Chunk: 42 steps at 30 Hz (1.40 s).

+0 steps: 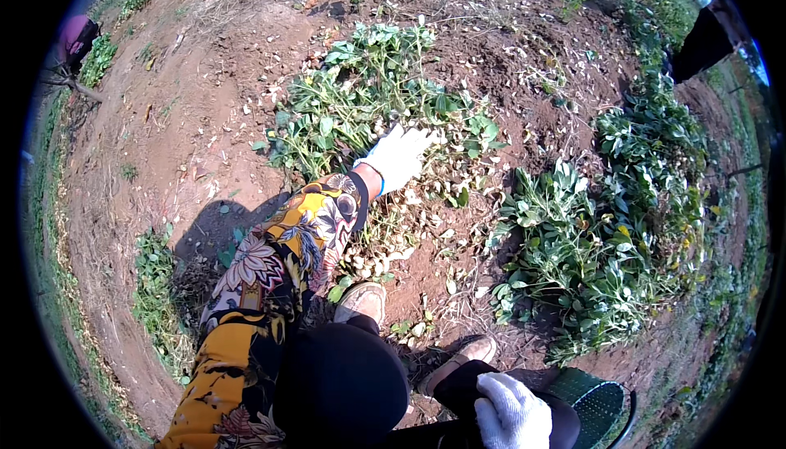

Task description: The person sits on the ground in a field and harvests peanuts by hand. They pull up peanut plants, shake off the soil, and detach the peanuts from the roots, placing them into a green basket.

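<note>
My left hand (402, 155), in a white knit glove, reaches over a heap of pulled peanut plants (368, 93). Its fingers are spread and touch the plants near their roots and pods. Pale peanut pods (368, 263) lie on the soil and stems between that hand and my shoe. My right hand (516, 412), gloved the same way, rests with bent fingers on my right knee; whether anything is inside it cannot be told. Beside it at the lower right is a green plastic basket (580, 381) with holes in its wall, partly hidden by my leg.
A larger row of peanut plants (577, 246) lies on the right. My shoes (362, 303) stand on reddish soil. Smaller green plants (156, 289) lie at the left. A maroon and black object (77, 41) is at the upper left; a dark-clothed shape (706, 41) shows at the upper right.
</note>
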Available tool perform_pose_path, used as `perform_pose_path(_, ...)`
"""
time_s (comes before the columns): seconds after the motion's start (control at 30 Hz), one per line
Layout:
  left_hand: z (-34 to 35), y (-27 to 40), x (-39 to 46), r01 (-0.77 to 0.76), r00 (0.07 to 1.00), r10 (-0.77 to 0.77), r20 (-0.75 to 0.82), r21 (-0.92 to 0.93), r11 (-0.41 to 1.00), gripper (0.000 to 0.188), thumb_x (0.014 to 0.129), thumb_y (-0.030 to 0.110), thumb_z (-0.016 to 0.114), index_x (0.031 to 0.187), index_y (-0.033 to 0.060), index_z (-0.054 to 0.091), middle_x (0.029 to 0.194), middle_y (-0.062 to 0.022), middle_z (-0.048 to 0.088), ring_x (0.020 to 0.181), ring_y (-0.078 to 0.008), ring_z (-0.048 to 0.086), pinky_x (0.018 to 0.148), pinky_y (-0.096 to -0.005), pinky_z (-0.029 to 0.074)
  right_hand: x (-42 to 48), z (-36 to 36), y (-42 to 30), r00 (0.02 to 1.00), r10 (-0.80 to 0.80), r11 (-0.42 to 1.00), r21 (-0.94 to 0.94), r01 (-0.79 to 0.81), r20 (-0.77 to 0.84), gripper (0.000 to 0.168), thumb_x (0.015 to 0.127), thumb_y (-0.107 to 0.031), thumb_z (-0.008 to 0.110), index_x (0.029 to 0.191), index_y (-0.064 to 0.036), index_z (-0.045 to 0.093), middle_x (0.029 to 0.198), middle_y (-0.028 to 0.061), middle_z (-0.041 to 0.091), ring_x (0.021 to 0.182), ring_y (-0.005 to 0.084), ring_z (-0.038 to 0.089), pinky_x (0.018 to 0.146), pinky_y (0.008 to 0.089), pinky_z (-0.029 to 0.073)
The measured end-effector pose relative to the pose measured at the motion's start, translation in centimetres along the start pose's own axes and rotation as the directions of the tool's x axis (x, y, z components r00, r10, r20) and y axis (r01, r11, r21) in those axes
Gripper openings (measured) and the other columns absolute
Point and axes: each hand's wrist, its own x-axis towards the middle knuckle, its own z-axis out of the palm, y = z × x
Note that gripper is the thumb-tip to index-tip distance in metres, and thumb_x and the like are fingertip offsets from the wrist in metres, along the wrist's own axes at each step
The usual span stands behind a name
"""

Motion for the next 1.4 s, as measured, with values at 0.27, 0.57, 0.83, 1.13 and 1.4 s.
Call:
perform_pose_path(0.27,-9.2,-1.0,-2.1,0.170,0.893,-0.332,-0.305,-0.455,0.874,0.024,0.089,0.026,0.058,0.103,0.0107,0.069,0.105,-0.0090,0.067,0.095,-0.0263,0.062,0.084,-0.0369,0.049,-3.4,0.9,0.1,0.995,0.036,0.986,-0.160,-0.050,-0.090,0.025,0.085,-0.017,0.067,0.110,-0.012,0.068,0.100,0.0157,0.069,0.091,0.0303,0.068,0.081,0.0357,0.053)
perform_pose_path(0.57,-35.6,4.6,-6.6,-0.422,0.607,-0.451,-0.654,-0.746,0.515,0.019,0.091,0.010,0.065,0.107,0.0003,0.067,0.098,-0.0055,0.071,0.091,-0.0101,0.065,0.080,-0.0241,0.053,-4.5,0.4,2.0,0.944,0.020,0.975,0.216,0.054,-0.329,0.052,0.082,-0.011,0.069,0.130,-0.004,0.051,0.109,0.0136,0.066,0.088,0.0231,0.069,0.076,0.0311,0.056)
perform_pose_path(0.83,-43.1,13.7,-8.5,-0.649,0.466,-0.466,-0.752,-0.649,0.398,0.020,0.093,0.012,0.064,0.105,-0.0028,0.065,0.095,-0.0062,0.070,0.087,-0.0108,0.065,0.078,-0.0251,0.053,0.2,-1.9,-2.2,0.878,-0.193,0.970,0.048,0.237,-0.438,0.099,0.078,-0.048,0.072,0.147,0.003,0.022,0.146,0.0270,0.034,0.132,0.0362,0.042,0.106,0.0385,0.039)
perform_pose_path(1.13,-40.2,17.3,-4.0,-0.422,0.711,-0.427,-0.559,-0.825,0.376,0.028,0.099,0.020,0.050,0.106,-0.0017,0.067,0.104,-0.0099,0.068,0.092,-0.0161,0.064,0.087,-0.0291,0.048,-0.2,3.3,-1.2,0.970,-0.092,0.369,0.897,0.243,-0.225,0.052,0.084,-0.017,0.070,0.128,0.003,0.050,0.114,0.0060,0.062,0.101,0.0125,0.056,0.090,0.0291,0.047)
perform_pose_path(1.4,-23.3,12.7,-5.0,0.278,0.902,-0.214,0.374,-0.884,-0.375,0.016,0.092,0.022,0.062,0.100,0.0088,0.062,0.085,-0.0032,0.062,0.069,-0.0141,0.061,0.060,-0.0289,0.054,2.6,16.8,9.4,0.931,0.337,-0.410,0.912,0.008,0.144,0.010,0.090,-0.017,0.065,0.094,-0.008,0.064,0.076,0.0030,0.065,0.057,0.0155,0.059,0.052,0.0242,0.048)
